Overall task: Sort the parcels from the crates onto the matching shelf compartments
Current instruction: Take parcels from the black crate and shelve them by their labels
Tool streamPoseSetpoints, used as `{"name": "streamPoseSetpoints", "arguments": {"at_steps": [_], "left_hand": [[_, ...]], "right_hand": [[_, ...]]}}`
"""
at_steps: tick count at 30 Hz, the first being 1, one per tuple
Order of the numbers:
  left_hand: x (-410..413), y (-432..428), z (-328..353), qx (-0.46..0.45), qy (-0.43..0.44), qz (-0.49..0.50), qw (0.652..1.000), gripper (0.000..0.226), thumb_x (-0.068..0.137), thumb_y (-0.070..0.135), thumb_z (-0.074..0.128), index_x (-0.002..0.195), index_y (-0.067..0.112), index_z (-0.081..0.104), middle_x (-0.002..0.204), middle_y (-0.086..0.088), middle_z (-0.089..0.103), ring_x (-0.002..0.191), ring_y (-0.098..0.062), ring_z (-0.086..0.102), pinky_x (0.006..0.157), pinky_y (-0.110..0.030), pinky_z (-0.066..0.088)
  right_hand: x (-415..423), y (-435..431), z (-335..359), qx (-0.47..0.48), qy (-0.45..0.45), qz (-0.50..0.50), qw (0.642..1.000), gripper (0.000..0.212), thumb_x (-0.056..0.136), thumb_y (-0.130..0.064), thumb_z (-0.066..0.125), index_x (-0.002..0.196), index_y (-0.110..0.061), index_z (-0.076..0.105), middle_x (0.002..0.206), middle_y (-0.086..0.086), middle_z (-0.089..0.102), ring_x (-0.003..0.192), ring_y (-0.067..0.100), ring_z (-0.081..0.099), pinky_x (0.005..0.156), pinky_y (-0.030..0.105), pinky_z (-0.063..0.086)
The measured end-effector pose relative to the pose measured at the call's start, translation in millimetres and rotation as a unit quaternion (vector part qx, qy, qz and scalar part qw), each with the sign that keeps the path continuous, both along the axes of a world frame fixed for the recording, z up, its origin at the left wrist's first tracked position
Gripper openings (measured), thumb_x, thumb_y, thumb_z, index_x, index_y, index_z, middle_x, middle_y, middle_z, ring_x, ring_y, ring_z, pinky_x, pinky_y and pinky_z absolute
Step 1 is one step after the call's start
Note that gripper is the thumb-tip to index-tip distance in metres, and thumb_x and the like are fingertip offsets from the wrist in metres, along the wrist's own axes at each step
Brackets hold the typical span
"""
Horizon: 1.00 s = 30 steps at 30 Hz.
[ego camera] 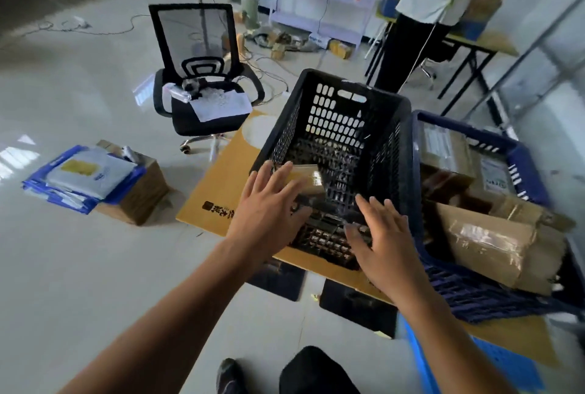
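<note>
Your left hand (269, 207) and right hand (387, 245) hover wide-fingered, empty, around the parcel (311, 176) at the crate's (345, 128) 8 o'clock, probably scoop prep.

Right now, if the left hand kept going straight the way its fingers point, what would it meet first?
Probably the small brown parcel in the black crate, just ahead of the left hand; whether they touch is unclear.
</note>
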<state>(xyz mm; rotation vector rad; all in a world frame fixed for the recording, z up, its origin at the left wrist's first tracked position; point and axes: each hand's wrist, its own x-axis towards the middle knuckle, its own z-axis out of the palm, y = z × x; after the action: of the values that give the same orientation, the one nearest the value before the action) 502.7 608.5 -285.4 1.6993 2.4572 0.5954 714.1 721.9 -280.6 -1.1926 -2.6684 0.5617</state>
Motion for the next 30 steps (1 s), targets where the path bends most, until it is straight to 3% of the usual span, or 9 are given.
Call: {"name": "streamPoseSetpoints", "arguments": {"at_steps": [4,8,13,19,24,27,30], "left_hand": [[-29.1,52.2,-9.9,-0.066,-0.02,-0.056,0.996,0.064,0.098,0.063,0.045,0.155,0.042,0.027,0.171,0.002,0.014,0.158,-0.028,-0.002,0.124,-0.046,-0.005],[-50.9,101.2,-12.7,-0.146,-0.02,-0.074,0.986,0.076,0.09,0.077,0.033,0.157,0.045,0.025,0.171,0.004,0.013,0.158,-0.028,-0.001,0.126,-0.05,0.001],[-72.5,146.9,-29.9,-0.237,0.049,-0.101,0.965,0.077,0.093,0.073,0.045,0.159,0.044,0.019,0.171,-0.001,0.013,0.157,-0.031,0.004,0.127,-0.053,0.009],[-88.0,173.7,-63.5,-0.333,0.054,-0.119,0.934,0.106,0.077,0.084,0.058,0.16,0.043,0.007,0.17,-0.007,0.015,0.155,-0.033,0.015,0.124,-0.052,0.015],[-83.8,173.1,-81.3,-0.294,0.04,-0.144,0.944,0.117,0.071,0.063,0.081,0.156,0.05,0.001,0.163,-0.004,0.025,0.147,-0.03,0.028,0.118,-0.052,0.03],[-86.2,178.2,-72.0,-0.246,0.044,-0.151,0.957,0.109,0.071,0.058,0.082,0.154,0.052,0.011,0.152,-0.001,0.036,0.135,-0.027,0.04,0.101,-0.048,0.047],[-100.7,185.8,-47.4,-0.19,0.025,-0.17,0.967,0.106,0.071,0.061,0.079,0.154,0.054,0.013,0.151,0.002,0.036,0.134,-0.024,0.039,0.101,-0.05,0.048]], "right_hand": [[-6.3,32.4,-9.3,0.002,0.001,-0.03,1.0,0.071,0.1,-0.062,0.032,0.164,-0.033,0.024,0.171,0.002,0.026,0.161,0.019,0.004,0.129,0.054,0.011],[-20.7,63.3,-19.3,-0.01,-0.006,-0.041,0.999,0.071,0.101,-0.064,0.029,0.165,-0.035,0.019,0.172,0.001,0.022,0.161,0.019,0.001,0.13,0.052,0.004],[-42.1,90.3,-31.8,-0.009,0.001,-0.031,0.999,0.067,0.106,-0.06,0.032,0.166,-0.035,0.017,0.172,0.001,0.021,0.161,0.021,-0.001,0.13,0.051,-0.002],[-56.5,97.9,-51.0,-0.014,-0.013,-0.022,1.0,0.068,0.106,-0.062,0.031,0.166,-0.035,0.013,0.173,0.002,0.019,0.161,0.022,-0.005,0.129,0.051,-0.003],[-55.7,99.8,-57.3,-0.041,-0.006,-0.048,0.998,0.071,0.104,-0.062,0.037,0.166,-0.035,0.014,0.173,-0.001,0.019,0.161,0.02,-0.006,0.13,0.051,0.0],[-57.8,101.8,-54.3,-0.057,0.004,-0.053,0.997,0.072,0.104,-0.061,0.041,0.166,-0.036,0.015,0.173,-0.002,0.019,0.161,0.017,-0.005,0.13,0.051,0.001],[-60.6,103.7,-47.3,-0.077,0.043,-0.072,0.994,0.075,0.102,-0.06,0.048,0.165,-0.037,0.014,0.173,-0.003,0.018,0.16,0.014,-0.004,0.13,0.052,0.002]]}}
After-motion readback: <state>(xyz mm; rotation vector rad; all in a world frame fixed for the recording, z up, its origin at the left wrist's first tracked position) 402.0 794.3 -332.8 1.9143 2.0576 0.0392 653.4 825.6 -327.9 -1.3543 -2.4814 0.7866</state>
